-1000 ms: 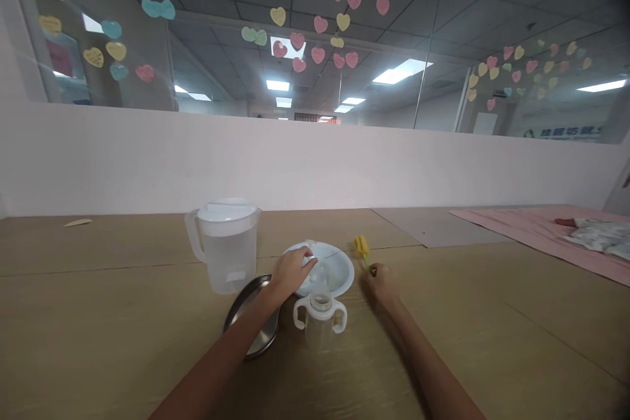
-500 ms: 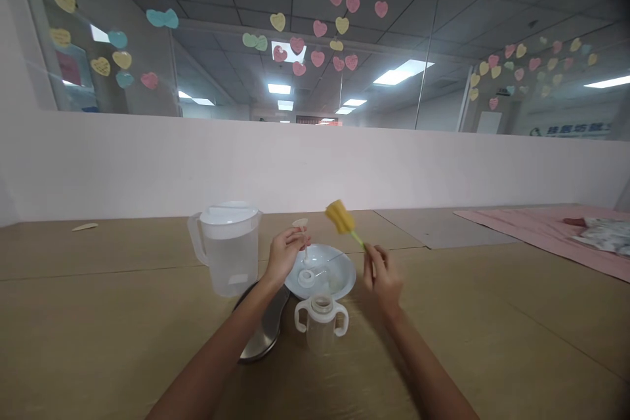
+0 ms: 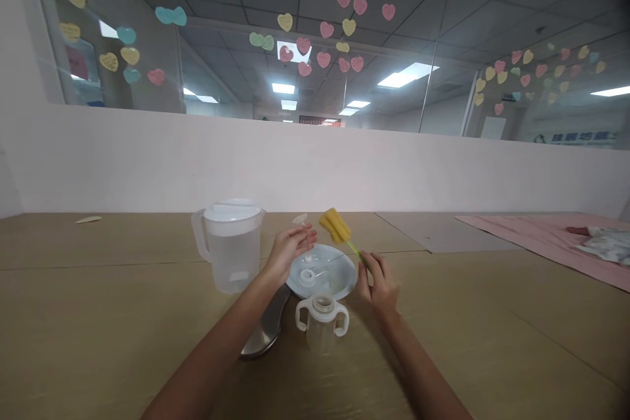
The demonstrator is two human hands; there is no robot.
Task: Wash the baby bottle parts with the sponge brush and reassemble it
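My right hand [image 3: 380, 285] grips the green handle of a sponge bottle brush [image 3: 335, 226], its yellow head raised above the far rim of the bowl. My left hand [image 3: 289, 251] pinches a small translucent straw piece [image 3: 300, 218] with a flared top; its stem hangs over the bowl, partly behind my fingers. The pale bowl [image 3: 347, 272] contains a white screw ring [image 3: 308, 277] and clear items I cannot make out. In front of it, a clear baby bottle [image 3: 322, 335] with two white handles stands upright, its mouth uncovered.
A lidded plastic pitcher [image 3: 233, 256] of clear liquid stands left of the bowl. A metal dish [image 3: 266, 328] lies partly under my left forearm. A pink cloth [image 3: 522, 230] covers the table's far right. Behind runs a white wall [image 3: 315, 167] below glass.
The brush head has moved slightly left, closer to my left hand and the straw piece. My left fingers have shifted around the straw piece. The view has tilted a little.
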